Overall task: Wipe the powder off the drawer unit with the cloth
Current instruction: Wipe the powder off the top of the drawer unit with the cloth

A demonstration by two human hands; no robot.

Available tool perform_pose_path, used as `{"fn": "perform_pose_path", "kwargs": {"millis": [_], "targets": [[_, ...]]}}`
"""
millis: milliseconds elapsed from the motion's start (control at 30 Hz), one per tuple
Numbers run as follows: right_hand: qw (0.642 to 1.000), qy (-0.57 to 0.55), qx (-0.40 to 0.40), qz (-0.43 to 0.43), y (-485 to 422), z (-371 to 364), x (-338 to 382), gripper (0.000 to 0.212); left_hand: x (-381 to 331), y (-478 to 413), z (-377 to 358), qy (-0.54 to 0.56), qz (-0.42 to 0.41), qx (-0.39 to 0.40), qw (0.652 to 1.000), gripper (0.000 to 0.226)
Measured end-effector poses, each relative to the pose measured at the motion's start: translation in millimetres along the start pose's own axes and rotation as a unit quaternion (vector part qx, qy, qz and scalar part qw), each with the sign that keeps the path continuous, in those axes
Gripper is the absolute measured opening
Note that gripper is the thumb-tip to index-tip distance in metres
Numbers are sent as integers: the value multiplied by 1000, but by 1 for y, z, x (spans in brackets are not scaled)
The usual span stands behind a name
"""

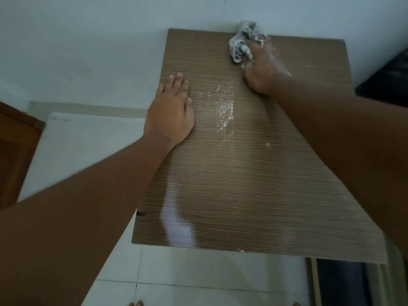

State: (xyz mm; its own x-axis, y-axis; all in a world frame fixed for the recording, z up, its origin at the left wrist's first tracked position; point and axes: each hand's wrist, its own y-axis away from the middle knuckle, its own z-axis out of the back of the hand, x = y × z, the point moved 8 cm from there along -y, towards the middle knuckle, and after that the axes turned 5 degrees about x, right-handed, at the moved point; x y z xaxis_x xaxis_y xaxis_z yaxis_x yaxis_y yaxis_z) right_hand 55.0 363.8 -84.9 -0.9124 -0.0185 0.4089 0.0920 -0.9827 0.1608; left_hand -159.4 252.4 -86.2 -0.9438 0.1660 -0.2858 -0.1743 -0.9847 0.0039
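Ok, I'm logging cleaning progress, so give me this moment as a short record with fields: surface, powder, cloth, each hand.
surface: drawer unit top, brown wood grain, against the wall
powder: white streak left near the middle of the top, between the hands; a few specks at the front edge
cloth: crumpled, patterned cloth near the back edge
right hand: right hand gripping the cloth, dusted with powder
left hand: left hand flat on the top's left edge, empty

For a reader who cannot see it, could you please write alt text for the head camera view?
The right hand presses a crumpled white patterned cloth at the far edge of a brown wood-grain drawer unit top. White powder streaks its middle, beside the left hand resting flat.
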Motion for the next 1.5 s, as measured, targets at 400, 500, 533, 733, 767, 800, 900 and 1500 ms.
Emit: {"fn": "perform_pose_path", "kwargs": {"millis": [400,500,533,733,767,800,900,1500], "targets": [[987,7,49,150,71,-37,39,53,-2,-1,2,-15,1,-6,1000,52],[983,2,59,173,94,-45,41,51,-2,1,2,-13,4,-6,1000,53],[982,4,62,177,103,-47,41,51,-1,1,1,-12,7,-4,1000,54],[974,16,72,214,163,-56,47,51,-1,6,4,-9,20,-4,1000,54],[972,16,77,220,174,-58,48,52,-2,8,5,-7,20,-1,1000,54],[970,19,84,226,186,-60,49,53,-3,10,5,-6,20,1,1000,54],[965,28,90,245,220,-66,52,56,-4,14,7,-1,23,4,1000,54],[939,0,118,322,361,-102,72,55,-3,18,6,30,2,22,999,53]]}}
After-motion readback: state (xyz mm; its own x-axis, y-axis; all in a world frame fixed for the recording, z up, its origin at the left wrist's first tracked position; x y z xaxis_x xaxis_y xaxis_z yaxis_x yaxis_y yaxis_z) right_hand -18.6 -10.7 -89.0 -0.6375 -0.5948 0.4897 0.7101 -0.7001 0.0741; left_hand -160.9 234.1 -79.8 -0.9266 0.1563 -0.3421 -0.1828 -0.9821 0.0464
